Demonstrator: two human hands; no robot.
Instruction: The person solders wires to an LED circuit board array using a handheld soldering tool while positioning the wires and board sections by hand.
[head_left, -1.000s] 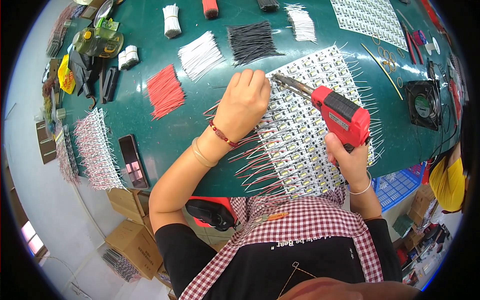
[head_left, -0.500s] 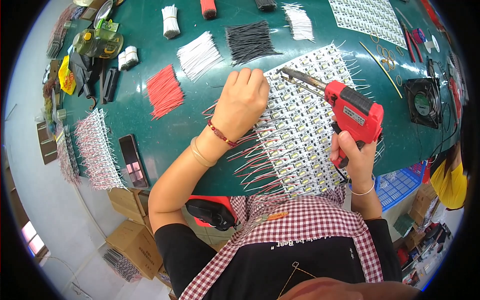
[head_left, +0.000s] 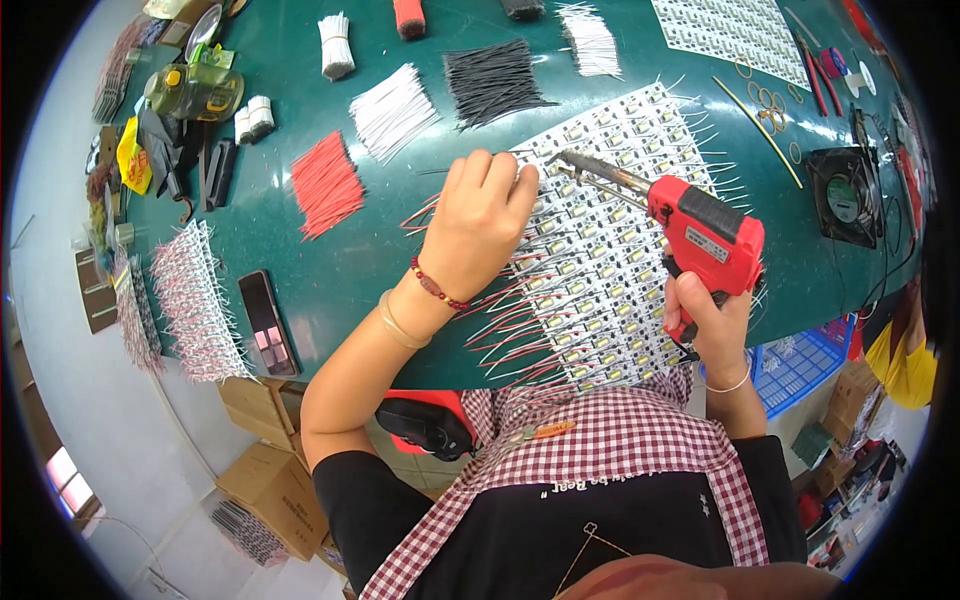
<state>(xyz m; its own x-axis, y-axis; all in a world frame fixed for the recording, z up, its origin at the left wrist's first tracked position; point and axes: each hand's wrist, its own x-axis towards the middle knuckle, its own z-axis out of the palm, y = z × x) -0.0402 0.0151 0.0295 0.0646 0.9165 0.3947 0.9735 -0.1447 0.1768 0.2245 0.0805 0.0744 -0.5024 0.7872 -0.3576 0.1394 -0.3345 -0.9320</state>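
Observation:
My right hand is wrapped around the handle of a red and black soldering gun. Its dark tip points left, over the upper left part of a white panel of LED circuit boards. At that panel's left edge is my left hand, back upward and fingers curled down close to the gun's tip. Whatever those fingertips pinch is hidden beneath the hand. Red and white wires stick out from the panel's left side below my left hand, and pale wires fringe its right side.
Beyond my hands lie piles of red wires, white wires and black wires. A phone and a wired board panel are at the left. To the right stand a black fan and a blue basket.
My left hand has shifted slightly down and to the left, its fingers tilting. The soldering gun's tip has dropped a little toward the panel; my right hand barely moved.

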